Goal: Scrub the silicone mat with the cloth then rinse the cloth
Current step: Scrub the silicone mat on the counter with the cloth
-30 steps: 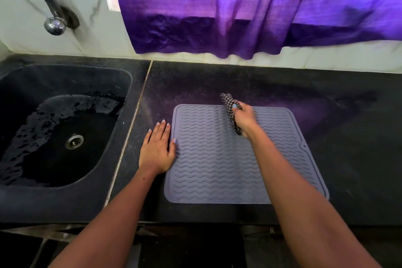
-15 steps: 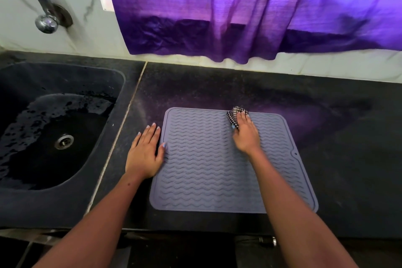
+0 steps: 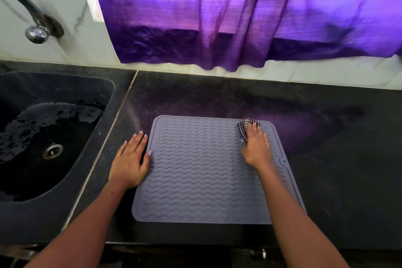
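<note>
One mat [image 3: 202, 169], one cloth [image 3: 247, 127] under right hand [image 3: 256, 148] grip, left hand [image 3: 130, 163] flat.

Checkered cloth [image 3: 248, 126] bunched on grey mat [image 3: 202, 172]

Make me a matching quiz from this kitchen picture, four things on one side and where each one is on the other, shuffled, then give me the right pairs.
Things:
1. checked cloth
2. left hand
3. tap
4. purple curtain

Places:
A. on the wall above the sink
B. hanging behind the counter
C. under the right hand, at the mat's far right corner
D. flat at the left edge of the silicone mat

Pairs: 1-C, 2-D, 3-A, 4-B
</note>
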Demonstrator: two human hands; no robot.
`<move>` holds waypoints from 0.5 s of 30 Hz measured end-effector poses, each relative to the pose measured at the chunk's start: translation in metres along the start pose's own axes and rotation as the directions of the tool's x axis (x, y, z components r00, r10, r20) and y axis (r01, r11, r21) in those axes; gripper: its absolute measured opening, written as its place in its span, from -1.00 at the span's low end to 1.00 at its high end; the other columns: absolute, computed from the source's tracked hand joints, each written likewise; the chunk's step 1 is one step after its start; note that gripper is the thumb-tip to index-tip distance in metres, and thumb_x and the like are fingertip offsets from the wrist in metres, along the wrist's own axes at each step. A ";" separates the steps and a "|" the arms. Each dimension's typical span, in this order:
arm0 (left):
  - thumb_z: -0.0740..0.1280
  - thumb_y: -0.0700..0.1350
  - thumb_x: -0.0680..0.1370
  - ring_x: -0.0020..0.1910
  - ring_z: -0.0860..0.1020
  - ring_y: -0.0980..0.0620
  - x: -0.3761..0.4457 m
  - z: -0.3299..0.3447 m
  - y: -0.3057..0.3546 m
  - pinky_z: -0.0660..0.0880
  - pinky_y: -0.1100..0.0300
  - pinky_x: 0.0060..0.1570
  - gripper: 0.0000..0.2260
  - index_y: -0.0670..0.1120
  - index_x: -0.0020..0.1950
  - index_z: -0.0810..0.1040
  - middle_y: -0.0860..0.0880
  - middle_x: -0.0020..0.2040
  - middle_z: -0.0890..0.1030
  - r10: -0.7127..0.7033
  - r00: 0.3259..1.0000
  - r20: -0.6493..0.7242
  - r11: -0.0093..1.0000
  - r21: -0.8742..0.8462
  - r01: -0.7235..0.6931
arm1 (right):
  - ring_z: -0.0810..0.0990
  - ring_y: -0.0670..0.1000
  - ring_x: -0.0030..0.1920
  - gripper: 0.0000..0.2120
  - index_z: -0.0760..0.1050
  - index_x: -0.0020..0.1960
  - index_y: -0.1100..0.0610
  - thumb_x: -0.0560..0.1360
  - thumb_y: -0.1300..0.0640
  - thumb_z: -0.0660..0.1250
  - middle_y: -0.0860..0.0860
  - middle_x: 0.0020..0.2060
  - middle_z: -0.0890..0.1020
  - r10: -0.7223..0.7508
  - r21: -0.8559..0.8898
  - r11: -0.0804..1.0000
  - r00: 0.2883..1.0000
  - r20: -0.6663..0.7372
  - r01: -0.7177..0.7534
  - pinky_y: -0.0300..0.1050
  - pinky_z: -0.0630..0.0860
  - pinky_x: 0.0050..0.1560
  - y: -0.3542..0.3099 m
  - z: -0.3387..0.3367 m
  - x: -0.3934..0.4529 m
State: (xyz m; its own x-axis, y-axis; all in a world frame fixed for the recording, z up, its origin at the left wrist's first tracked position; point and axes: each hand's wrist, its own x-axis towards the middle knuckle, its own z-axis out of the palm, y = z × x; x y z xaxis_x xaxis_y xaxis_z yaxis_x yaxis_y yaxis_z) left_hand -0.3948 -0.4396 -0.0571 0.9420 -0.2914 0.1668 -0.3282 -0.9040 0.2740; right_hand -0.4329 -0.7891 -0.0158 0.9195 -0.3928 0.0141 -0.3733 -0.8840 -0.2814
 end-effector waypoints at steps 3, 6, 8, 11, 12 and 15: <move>-0.14 0.20 0.53 0.50 0.12 0.05 0.001 0.000 0.001 0.00 0.08 0.47 -0.35 -0.13 0.49 0.23 -0.04 0.51 0.20 0.001 1.000 -0.010 1.000 0.011 -0.001 | -0.12 0.02 0.54 -0.38 -0.15 0.54 0.16 0.59 0.13 0.08 0.07 0.54 -0.08 -0.025 -0.022 0.999 0.996 0.090 0.027 -0.07 -0.19 0.51 0.007 0.007 0.004; -0.13 0.19 0.53 0.49 0.15 0.04 0.001 0.000 0.001 0.02 0.08 0.47 -0.36 -0.13 0.48 0.24 -0.05 0.50 0.22 0.000 1.000 -0.009 1.000 0.018 0.000 | -0.12 -0.01 0.53 -0.40 -0.12 0.54 0.13 0.60 0.12 0.09 0.02 0.54 -0.08 -0.037 0.053 0.998 0.987 0.157 0.029 -0.07 -0.16 0.50 0.011 0.001 0.009; -0.12 0.19 0.52 0.49 0.17 0.02 0.001 0.000 0.001 0.04 0.06 0.46 -0.36 -0.14 0.47 0.26 -0.05 0.50 0.24 -0.002 1.000 -0.016 1.000 0.010 0.003 | -0.05 -0.01 0.53 -0.45 0.00 0.53 0.10 0.61 0.14 0.12 -0.06 0.52 0.02 -0.039 0.178 0.984 0.989 0.142 0.013 -0.03 -0.10 0.51 0.014 -0.001 0.015; -0.12 0.20 0.51 0.49 0.17 0.01 0.002 -0.001 0.000 0.04 0.06 0.46 -0.35 -0.14 0.47 0.26 -0.06 0.50 0.24 0.000 1.000 -0.015 1.000 0.003 0.000 | 0.39 0.03 0.36 -0.60 0.30 0.44 0.13 0.60 0.19 0.15 0.02 0.41 0.37 0.104 0.659 0.733 0.985 0.134 -0.168 0.00 0.27 0.43 0.017 -0.010 0.026; -0.12 0.20 0.51 0.49 0.17 0.01 0.002 -0.002 0.001 0.03 0.06 0.47 -0.34 -0.14 0.48 0.26 -0.06 0.50 0.24 0.002 1.000 -0.015 1.000 0.000 -0.002 | 0.50 -0.01 0.20 -0.64 0.37 0.39 0.16 0.60 0.21 0.15 0.05 0.32 0.47 0.192 0.790 0.567 0.971 0.146 -0.231 -0.08 0.40 0.31 0.016 -0.020 0.029; -0.13 0.21 0.50 0.50 0.16 0.02 0.002 -0.002 0.001 0.01 0.07 0.47 -0.33 -0.14 0.48 0.25 -0.06 0.50 0.23 0.003 1.000 -0.014 1.000 -0.007 -0.003 | 0.49 0.09 0.25 -0.63 0.37 0.40 0.13 0.60 0.19 0.14 0.08 0.33 0.48 0.429 0.775 0.565 0.903 0.017 -0.283 -0.15 0.38 0.24 0.025 -0.036 0.028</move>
State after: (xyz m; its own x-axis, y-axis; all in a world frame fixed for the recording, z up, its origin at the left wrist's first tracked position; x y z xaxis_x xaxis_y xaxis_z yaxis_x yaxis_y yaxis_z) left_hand -0.3935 -0.4407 -0.0551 0.9397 -0.2899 0.1813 -0.3319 -0.9008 0.2800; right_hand -0.4205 -0.8310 0.0122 0.6721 -0.7299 -0.1244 -0.3762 -0.1919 -0.9064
